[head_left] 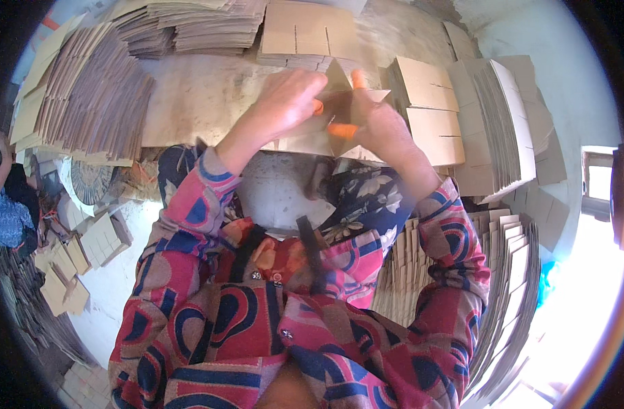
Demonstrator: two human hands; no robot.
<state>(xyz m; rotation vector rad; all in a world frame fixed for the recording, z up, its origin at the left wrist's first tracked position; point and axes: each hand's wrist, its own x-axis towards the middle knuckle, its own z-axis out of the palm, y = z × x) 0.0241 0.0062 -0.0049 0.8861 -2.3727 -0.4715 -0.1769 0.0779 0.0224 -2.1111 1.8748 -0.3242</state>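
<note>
Over the table's near edge, both my hands hold slotted cardboard divider pieces (340,76) that stand up at angles to each other, partly blurred by motion. My left hand (285,102) is closed, its fingers curled at the left side of the pieces, with an orange cover on one fingertip. From the right, my right hand (383,129) grips the pieces, with orange covers on a raised finger and on the thumb or finger below. How the slots meet between my hands is hard to make out.
A long stack of cardboard sheets (87,88) leans at the left. Slotted sheets (308,31) lie at the back; more stacks (431,129) stand at the right. Upright dividers (510,273) fill the space beside my right arm. Another person (12,204) is at the far left.
</note>
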